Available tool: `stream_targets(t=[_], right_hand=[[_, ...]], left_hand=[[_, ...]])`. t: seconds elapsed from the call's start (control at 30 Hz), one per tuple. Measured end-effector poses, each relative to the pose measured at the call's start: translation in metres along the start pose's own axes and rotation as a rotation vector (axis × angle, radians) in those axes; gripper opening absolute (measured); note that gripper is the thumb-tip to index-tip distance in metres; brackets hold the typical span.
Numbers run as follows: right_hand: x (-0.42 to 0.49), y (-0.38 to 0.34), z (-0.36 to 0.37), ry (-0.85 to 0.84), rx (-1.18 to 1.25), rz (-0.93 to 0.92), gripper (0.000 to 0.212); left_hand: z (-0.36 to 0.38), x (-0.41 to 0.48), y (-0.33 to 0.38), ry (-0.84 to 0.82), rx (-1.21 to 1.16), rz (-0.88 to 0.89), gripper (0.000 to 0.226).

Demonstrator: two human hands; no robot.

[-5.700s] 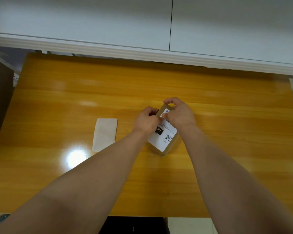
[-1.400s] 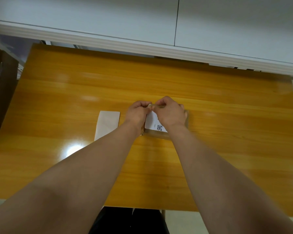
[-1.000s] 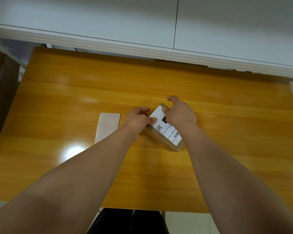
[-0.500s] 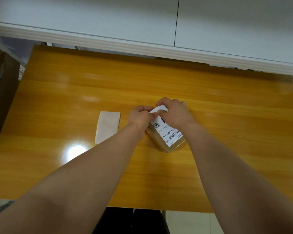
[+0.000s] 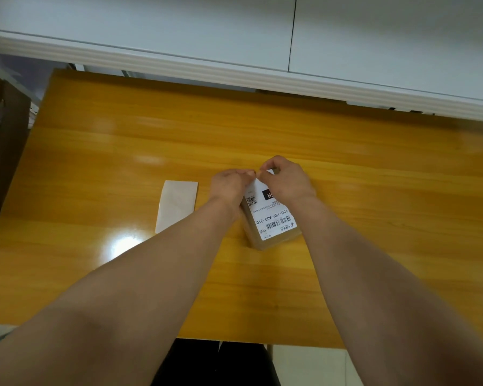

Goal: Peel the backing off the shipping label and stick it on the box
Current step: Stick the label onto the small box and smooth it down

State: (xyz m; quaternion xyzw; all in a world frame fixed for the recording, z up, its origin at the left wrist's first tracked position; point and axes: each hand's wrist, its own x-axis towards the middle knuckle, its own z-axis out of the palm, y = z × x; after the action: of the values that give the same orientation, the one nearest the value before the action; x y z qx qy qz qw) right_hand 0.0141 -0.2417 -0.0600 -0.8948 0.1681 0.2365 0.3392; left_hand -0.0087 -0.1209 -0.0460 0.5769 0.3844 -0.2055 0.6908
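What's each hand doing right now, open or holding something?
Left hand: closed, pinching the far corner of the shipping label.
Right hand: closed, pinching the same far edge, above the box.

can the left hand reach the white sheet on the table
Probably yes: the white sheet lies beside the left hand with nothing between, though that hand is busy at the label.

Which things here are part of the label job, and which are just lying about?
Job: label on box; backing sheet left of it; left hand and right hand at the label's far end.
Just there: table, white panels, brown furniture far left.
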Motion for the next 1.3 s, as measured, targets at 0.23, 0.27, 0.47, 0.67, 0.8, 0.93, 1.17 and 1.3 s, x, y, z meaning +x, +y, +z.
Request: stream_targets(t=[0.23,0.27,0.47,0.67,0.8,0.93,1.17,1.3], right_hand=[[0.0,0.01,-0.009,-0.044,0.036,-0.012,0.046],[-0.001,0.008,-0.01,-0.088,0.006,-0.028,0.059],[-0.004,0.004,-0.013,-0.123,0.006,-0.002,0.059],[-0.006,0.005,-0.017,-0.161,0.139,0.027,0.043],[-0.006,0.002,-0.014,-0.143,0.202,0.052,0.033],[-0.005,0.0,-0.012,-0.117,0.225,0.073,0.029],[-0.006,0.0,-0.008,-0.099,0.235,0.08,0.025],[-0.007,0.0,-0.008,-0.095,0.227,0.072,0.026]], left_hand=[[-0.008,0.0,-0.003,-0.154,0.129,0.077,0.058],[-0.009,0.0,-0.004,-0.167,0.139,0.075,0.057],[-0.008,0.003,-0.004,-0.153,0.166,0.073,0.05],[-0.007,0.005,-0.008,-0.117,0.155,0.078,0.044],[-0.007,0.005,-0.006,-0.084,0.093,0.051,0.033],[-0.006,0.006,-0.004,-0.054,0.09,0.043,0.025],[-0.001,0.006,0.007,0.027,0.131,-0.043,0.02],[0.0,0.004,0.009,0.006,0.134,-0.033,0.025]])
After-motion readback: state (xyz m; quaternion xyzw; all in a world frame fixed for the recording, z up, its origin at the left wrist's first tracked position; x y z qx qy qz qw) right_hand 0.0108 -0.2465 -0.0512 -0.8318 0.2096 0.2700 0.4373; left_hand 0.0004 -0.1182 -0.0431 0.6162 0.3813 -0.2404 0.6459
